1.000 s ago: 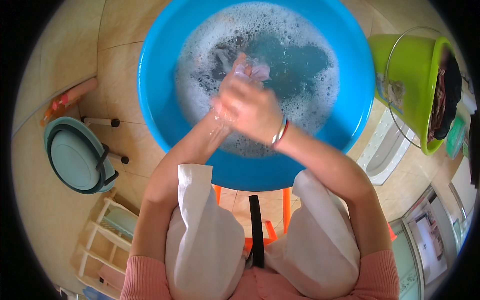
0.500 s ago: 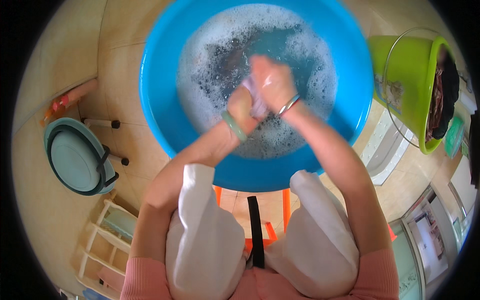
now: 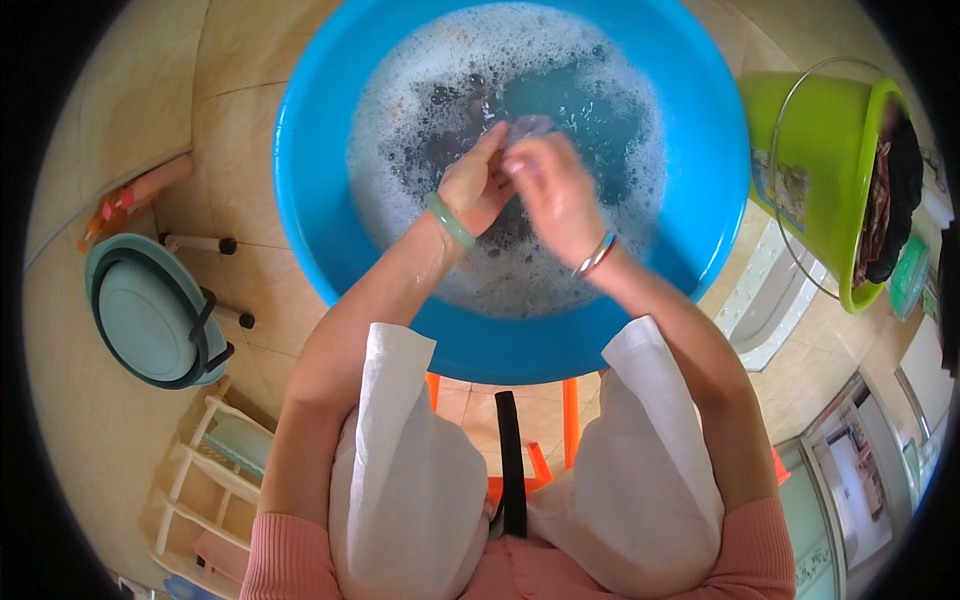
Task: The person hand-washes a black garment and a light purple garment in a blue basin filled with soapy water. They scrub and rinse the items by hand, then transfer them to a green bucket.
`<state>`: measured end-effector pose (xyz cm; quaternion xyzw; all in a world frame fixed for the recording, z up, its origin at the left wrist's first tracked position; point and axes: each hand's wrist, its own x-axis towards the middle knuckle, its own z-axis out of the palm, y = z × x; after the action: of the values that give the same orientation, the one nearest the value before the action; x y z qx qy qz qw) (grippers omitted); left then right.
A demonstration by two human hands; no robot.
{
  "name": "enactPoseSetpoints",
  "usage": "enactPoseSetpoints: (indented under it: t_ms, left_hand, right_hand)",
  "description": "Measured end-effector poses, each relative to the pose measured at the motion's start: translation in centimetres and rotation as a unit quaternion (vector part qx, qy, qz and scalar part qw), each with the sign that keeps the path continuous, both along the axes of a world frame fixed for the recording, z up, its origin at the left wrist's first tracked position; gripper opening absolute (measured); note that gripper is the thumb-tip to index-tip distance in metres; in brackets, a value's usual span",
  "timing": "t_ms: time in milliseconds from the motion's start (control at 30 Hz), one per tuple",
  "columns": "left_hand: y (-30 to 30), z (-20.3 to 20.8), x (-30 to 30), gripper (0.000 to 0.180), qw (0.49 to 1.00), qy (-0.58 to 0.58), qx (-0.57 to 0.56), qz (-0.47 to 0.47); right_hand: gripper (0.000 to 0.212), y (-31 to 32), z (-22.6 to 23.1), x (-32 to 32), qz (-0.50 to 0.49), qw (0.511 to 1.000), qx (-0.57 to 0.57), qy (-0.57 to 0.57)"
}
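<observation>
A big blue basin (image 3: 700, 200) in front of me holds foamy water (image 3: 400, 110). Over the water, a small wet pale-lilac cloth (image 3: 530, 127) shows at the fingertips of both hands; its exact kind is hard to make out. My left hand (image 3: 475, 188), below a green bangle, is closed on the cloth from the left. From the right, my right hand (image 3: 556, 190), with a silver bangle at the wrist, presses curled fingers against the cloth and is slightly blurred. Dark fabric (image 3: 455, 130) lies under the suds near the left hand.
Right of the basin, a lime-green bucket (image 3: 815, 180) lies tipped toward the right with dark clothes (image 3: 895, 200) at its mouth. A white grooved tray (image 3: 765, 300) sits beneath it. At left are nested pale-green basins (image 3: 150, 320) and a white rack (image 3: 215, 470). Orange stool legs (image 3: 570, 420) stand below.
The lilac cloth has moved from beside my left wrist to beyond the fingertips. My right hand has drawn back toward me, and my left has shifted slightly away and left.
</observation>
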<state>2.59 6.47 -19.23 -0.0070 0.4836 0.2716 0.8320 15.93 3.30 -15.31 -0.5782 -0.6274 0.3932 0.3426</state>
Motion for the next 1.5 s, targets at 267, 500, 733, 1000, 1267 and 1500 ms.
enactPoseSetpoints:
  t_ms: [267, 500, 733, 1000, 1267, 1500]
  left_hand:
    - [-2.3, 0.6, 1.1, 0.022, 0.915, 0.154, 0.365, -0.083]
    - [-0.8, 1.3, 2.9, 0.023, 0.999, 0.002, 0.013, 0.039]
    - [-3.8, -1.5, 0.1, 0.022, 0.980, -0.193, 0.018, 0.035]
    - [1.9, 5.2, 0.1, 0.035, 0.940, 0.291, 0.162, -0.074]
    - [0.2, 5.2, 1.6, 0.030, 0.828, 0.378, 0.375, -0.178]
    - [0.9, 5.5, 1.1, 0.026, 0.958, 0.181, 0.214, -0.065]
  right_hand:
    - [0.015, 2.0, 0.9, -2.9, 0.067, 0.961, 0.234, -0.133]
    - [0.015, 3.3, -1.3, 0.4, -0.005, 0.991, 0.062, -0.116]
    - [0.024, 4.2, -1.9, 0.3, 0.053, 0.977, 0.039, -0.202]
    - [0.048, 3.0, -2.0, 8.2, -0.202, 0.770, -0.397, 0.457]
    - [0.035, 1.5, 2.3, 6.2, -0.129, 0.794, -0.344, 0.485]
    - [0.024, 1.2, 1.8, 5.8, -0.191, 0.913, -0.260, 0.251]
